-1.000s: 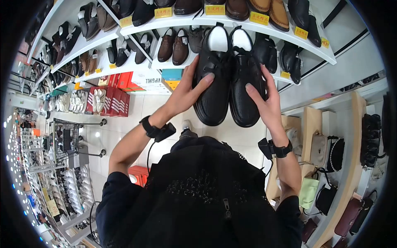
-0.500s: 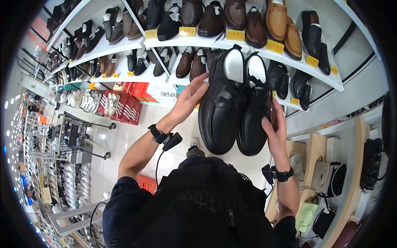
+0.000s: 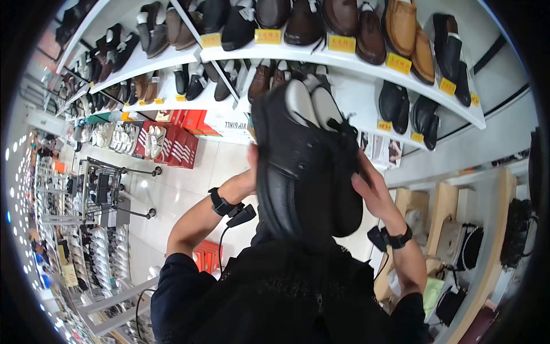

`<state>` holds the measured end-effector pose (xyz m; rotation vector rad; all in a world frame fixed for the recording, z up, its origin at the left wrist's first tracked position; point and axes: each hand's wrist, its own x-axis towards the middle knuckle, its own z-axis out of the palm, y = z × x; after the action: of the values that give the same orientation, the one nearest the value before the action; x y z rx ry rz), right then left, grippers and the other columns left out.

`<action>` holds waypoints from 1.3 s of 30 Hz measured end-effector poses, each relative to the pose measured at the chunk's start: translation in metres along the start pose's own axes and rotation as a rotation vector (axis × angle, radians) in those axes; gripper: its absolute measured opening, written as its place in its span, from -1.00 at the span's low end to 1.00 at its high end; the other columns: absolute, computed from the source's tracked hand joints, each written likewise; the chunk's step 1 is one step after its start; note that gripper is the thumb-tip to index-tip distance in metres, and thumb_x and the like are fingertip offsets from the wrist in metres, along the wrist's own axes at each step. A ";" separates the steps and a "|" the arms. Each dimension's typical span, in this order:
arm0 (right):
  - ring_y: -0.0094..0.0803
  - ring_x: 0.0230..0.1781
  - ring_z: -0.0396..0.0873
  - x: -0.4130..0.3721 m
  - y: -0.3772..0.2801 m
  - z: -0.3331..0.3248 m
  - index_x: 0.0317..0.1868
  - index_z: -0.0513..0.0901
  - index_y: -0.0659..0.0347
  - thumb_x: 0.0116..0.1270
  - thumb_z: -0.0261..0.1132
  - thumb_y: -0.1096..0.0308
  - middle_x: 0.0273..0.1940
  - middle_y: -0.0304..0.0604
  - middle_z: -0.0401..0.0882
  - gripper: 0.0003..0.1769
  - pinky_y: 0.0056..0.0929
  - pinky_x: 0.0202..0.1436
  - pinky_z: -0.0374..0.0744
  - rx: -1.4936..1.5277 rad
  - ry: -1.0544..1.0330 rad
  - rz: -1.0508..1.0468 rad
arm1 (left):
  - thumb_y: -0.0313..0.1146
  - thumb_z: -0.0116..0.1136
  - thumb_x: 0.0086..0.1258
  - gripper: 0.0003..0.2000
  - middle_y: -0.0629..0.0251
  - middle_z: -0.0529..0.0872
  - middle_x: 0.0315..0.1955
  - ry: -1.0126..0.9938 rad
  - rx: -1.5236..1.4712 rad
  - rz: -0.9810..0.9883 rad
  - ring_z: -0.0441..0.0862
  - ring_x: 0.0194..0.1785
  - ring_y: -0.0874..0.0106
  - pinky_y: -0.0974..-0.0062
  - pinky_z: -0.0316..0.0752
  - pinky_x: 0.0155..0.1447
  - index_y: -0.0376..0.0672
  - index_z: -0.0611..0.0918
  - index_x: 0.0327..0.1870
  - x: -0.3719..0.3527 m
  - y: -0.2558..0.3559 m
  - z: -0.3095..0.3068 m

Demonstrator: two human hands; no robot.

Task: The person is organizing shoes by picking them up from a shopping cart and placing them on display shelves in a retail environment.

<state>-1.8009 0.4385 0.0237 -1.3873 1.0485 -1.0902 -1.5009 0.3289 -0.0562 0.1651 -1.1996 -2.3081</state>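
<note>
A pair of black leather shoes is raised in front of my chest, toes pointing toward me, with pale insoles showing. My left hand (image 3: 252, 167) grips the outer side of the left shoe (image 3: 281, 155), and most of its fingers are hidden behind it. On the other side, my right hand (image 3: 373, 189) is closed on the right shoe (image 3: 347, 200), its thumb near the side and its fingers partly out of sight. The two shoes are pressed together and slightly blurred. Both wrists wear black straps with small devices.
Ahead, a white shelf (image 3: 344, 59) carries brown, tan and black shoes above yellow price tags (image 3: 342, 43). Red shoe boxes (image 3: 172, 146) stand on the floor at left, near a metal shopping cart (image 3: 103, 189). Handbags (image 3: 450, 241) fill a wooden-edged rack at right.
The shoes have come closer to me and shifted left, tilting so their left side shows more. My left hand has moved lower and behind the shoe; my right hand has moved slightly down.
</note>
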 end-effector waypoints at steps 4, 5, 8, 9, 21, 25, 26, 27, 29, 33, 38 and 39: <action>-0.17 0.49 0.36 0.033 -0.025 0.034 0.62 0.01 0.37 0.51 0.32 0.22 0.56 0.20 0.19 -0.11 -0.29 0.45 0.40 -0.204 -0.149 0.054 | 0.57 -0.26 0.36 0.05 0.03 0.26 0.54 0.029 -0.097 0.020 0.27 0.56 0.16 0.09 0.17 0.62 -0.19 0.09 0.62 -0.048 0.026 -0.018; -0.08 0.47 0.40 0.041 -0.025 0.043 0.61 0.04 0.37 0.48 0.34 0.13 0.54 0.27 0.20 -0.08 -0.27 0.42 0.45 -0.279 -0.167 0.018 | 0.56 -0.26 0.36 0.05 0.04 0.26 0.54 0.034 -0.120 0.022 0.27 0.55 0.16 0.09 0.17 0.62 -0.19 0.10 0.62 -0.048 0.035 -0.031; -0.01 0.45 0.40 0.061 -0.013 0.069 0.59 0.07 0.39 0.46 0.34 0.03 0.51 0.30 0.23 -0.05 -0.25 0.40 0.47 -0.327 -0.227 0.021 | 0.56 -0.24 0.36 0.04 0.04 0.28 0.54 0.051 -0.197 0.059 0.28 0.55 0.15 0.09 0.18 0.61 -0.19 0.12 0.62 -0.076 0.063 -0.062; 0.00 0.35 0.51 0.069 -0.011 0.077 0.58 0.10 0.39 0.45 0.33 -0.04 0.48 0.30 0.28 -0.04 -0.25 0.34 0.53 -0.272 -0.234 0.003 | 0.55 -0.23 0.36 0.04 0.04 0.28 0.53 0.061 -0.220 0.084 0.28 0.55 0.15 0.09 0.19 0.61 -0.19 0.12 0.62 -0.088 0.069 -0.066; -0.33 0.11 0.61 0.181 -0.008 0.155 0.57 0.15 0.33 0.50 0.33 0.22 0.39 0.03 0.43 -0.20 -0.32 0.29 0.55 -0.258 -0.307 0.030 | 0.53 -0.17 0.37 0.01 0.06 0.34 0.51 0.171 -0.400 0.410 0.32 0.52 0.14 0.08 0.23 0.59 -0.19 0.19 0.60 -0.127 0.138 -0.115; -0.27 0.18 0.60 0.207 0.013 0.164 0.49 0.28 0.31 0.55 0.26 0.12 0.34 0.02 0.48 -0.33 -0.29 0.29 0.55 -0.199 -0.219 0.024 | 0.52 -0.14 0.38 0.00 0.07 0.36 0.50 0.180 -0.486 0.500 0.34 0.51 0.14 0.07 0.25 0.58 -0.19 0.21 0.59 -0.155 0.156 -0.124; -0.22 0.19 0.61 0.213 0.018 0.164 0.45 0.33 0.31 0.54 0.25 0.02 0.29 0.04 0.52 -0.32 -0.27 0.25 0.58 -0.183 -0.153 0.020 | 0.51 -0.14 0.38 0.00 0.07 0.36 0.50 0.186 -0.501 0.523 0.34 0.51 0.14 0.07 0.25 0.58 -0.19 0.21 0.59 -0.151 0.158 -0.126; -0.28 0.17 0.61 0.220 0.018 0.163 0.41 0.38 0.30 0.56 0.25 0.06 0.20 0.00 0.58 -0.39 -0.31 0.26 0.57 -0.161 -0.072 0.004 | 0.51 -0.14 0.38 0.00 0.07 0.36 0.50 0.175 -0.506 0.517 0.34 0.51 0.14 0.07 0.25 0.58 -0.19 0.21 0.59 -0.150 0.166 -0.123; -0.32 0.16 0.61 0.232 0.010 0.152 0.38 0.42 0.29 0.55 0.26 0.11 0.16 -0.03 0.61 -0.44 -0.34 0.25 0.56 -0.176 0.025 -0.042 | 0.47 -0.02 0.37 -0.05 0.11 0.47 0.43 0.215 -0.588 0.471 0.44 0.42 0.13 0.08 0.32 0.53 -0.19 0.33 0.53 -0.144 0.181 -0.118; -0.47 0.06 0.62 0.256 -0.016 0.127 0.22 0.57 0.27 0.52 0.28 0.35 0.03 -0.17 0.68 -0.66 -0.44 0.21 0.55 -0.280 0.235 -0.279 | 0.56 -0.29 0.40 -0.06 0.18 0.60 0.30 0.371 -0.374 0.489 0.53 0.30 0.19 0.19 0.35 0.47 -0.14 0.46 0.46 -0.142 0.191 -0.132; -0.39 0.02 0.60 0.291 -0.044 0.087 0.14 0.57 0.29 0.37 0.41 0.29 0.03 -0.12 0.62 -0.59 -0.43 0.18 0.54 -0.450 0.599 -0.311 | 0.53 -0.26 0.42 -0.09 0.18 0.63 0.27 0.337 -0.307 0.500 0.57 0.28 0.23 0.22 0.39 0.45 -0.14 0.48 0.44 -0.137 0.205 -0.129; -0.39 0.02 0.60 0.301 -0.043 0.075 0.14 0.57 0.29 0.37 0.41 0.29 0.03 -0.12 0.62 -0.59 -0.43 0.18 0.54 -0.448 0.596 -0.326 | 0.54 -0.25 0.41 -0.09 0.19 0.64 0.27 0.386 -0.297 0.500 0.57 0.27 0.24 0.23 0.40 0.45 -0.14 0.48 0.44 -0.137 0.206 -0.127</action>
<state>-1.6644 0.1633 0.0848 -1.6700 1.6042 -1.6411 -1.2596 0.2098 0.0127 0.1697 -0.6101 -1.8714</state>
